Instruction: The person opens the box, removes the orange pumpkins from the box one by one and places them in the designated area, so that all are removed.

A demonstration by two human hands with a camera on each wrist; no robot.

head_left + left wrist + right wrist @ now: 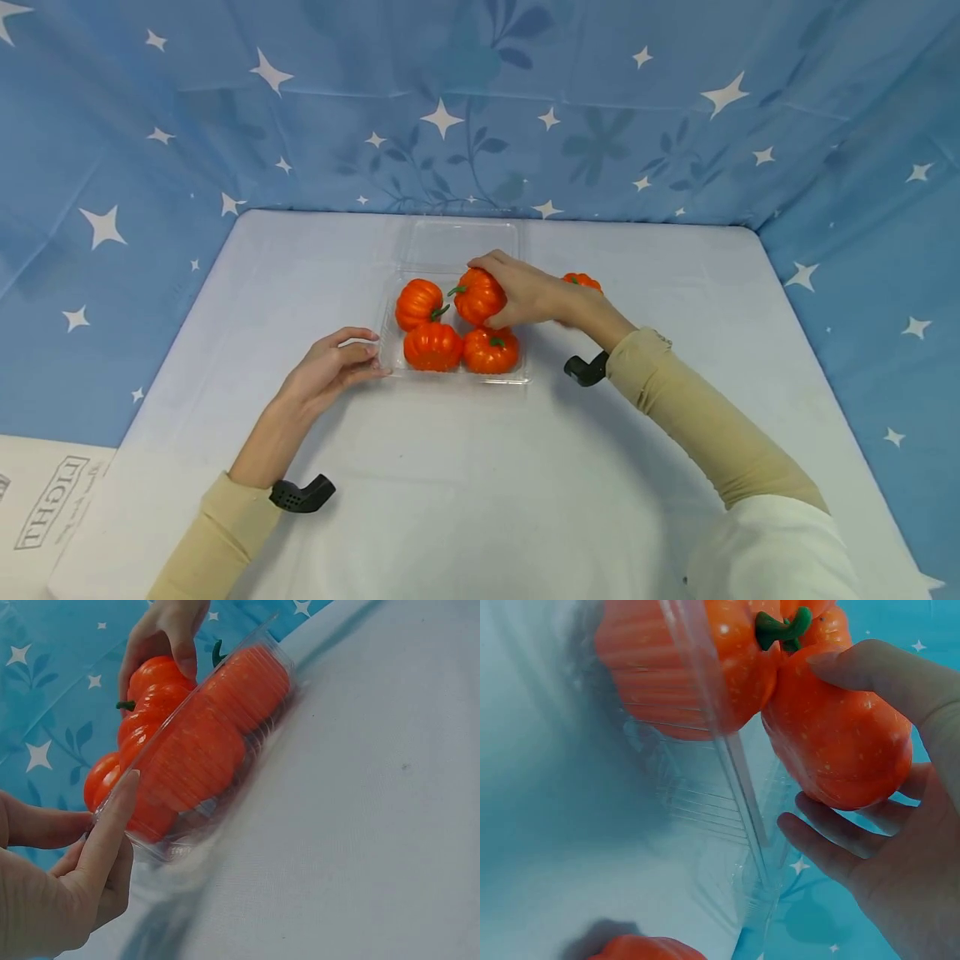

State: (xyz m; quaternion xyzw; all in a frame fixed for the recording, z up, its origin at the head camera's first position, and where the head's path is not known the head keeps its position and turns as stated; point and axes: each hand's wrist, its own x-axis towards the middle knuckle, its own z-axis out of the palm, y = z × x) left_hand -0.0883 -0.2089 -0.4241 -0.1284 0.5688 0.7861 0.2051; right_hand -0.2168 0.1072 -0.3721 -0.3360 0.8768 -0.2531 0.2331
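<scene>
My right hand holds an orange toy pumpkin with a green stem over the back right of a clear plastic container. In the right wrist view, thumb and fingers curl round that pumpkin. Inside the container sit an orange pumpkin at the back left, another pumpkin at the front left and a third pumpkin at the front right. My left hand is at the container's left side; in the left wrist view its thumb and finger pinch the rim.
One more orange pumpkin lies on the white table right of the container, partly hidden behind my right forearm. The container's clear lid stands folded back behind it. A blue star-patterned curtain borders the table's back and sides.
</scene>
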